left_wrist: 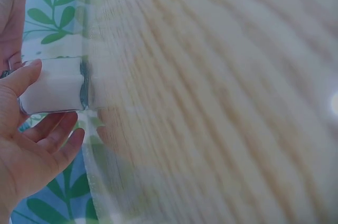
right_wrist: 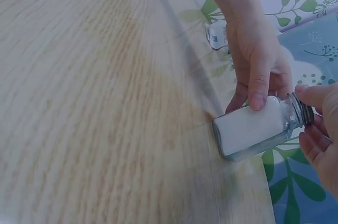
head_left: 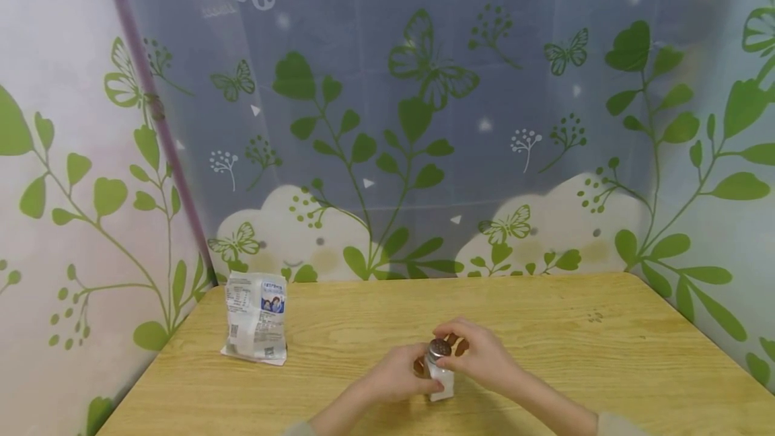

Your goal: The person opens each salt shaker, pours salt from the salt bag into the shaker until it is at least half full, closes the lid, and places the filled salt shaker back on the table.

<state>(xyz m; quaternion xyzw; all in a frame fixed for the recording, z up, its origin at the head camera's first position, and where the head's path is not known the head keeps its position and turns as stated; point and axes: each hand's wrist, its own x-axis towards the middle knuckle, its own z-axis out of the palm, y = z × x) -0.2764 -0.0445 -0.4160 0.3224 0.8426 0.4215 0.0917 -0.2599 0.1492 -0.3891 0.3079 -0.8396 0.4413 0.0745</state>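
A glass salt shaker (head_left: 441,383) with white contents stands on the wooden table between both hands. Its perforated metal cap (head_left: 440,348) is on top. My left hand (head_left: 401,373) grips the glass body, the thumb across its near side. The thumb also shows on the glass in the left wrist view, beside the white contents (left_wrist: 54,84). With its thumb and fingers my right hand (head_left: 484,357) pinches the metal cap from the right. In the right wrist view the ridged cap (right_wrist: 302,110) sits on the shaker's neck, between the right thumb and fingers.
A white printed plastic pouch (head_left: 255,318) stands at the table's left, well away from the hands. The wood-grain table (head_left: 363,315) stretches around the shaker. Behind it hangs a curtain (head_left: 375,120) with leaves and butterflies, and similar patterned sheets close off both sides.
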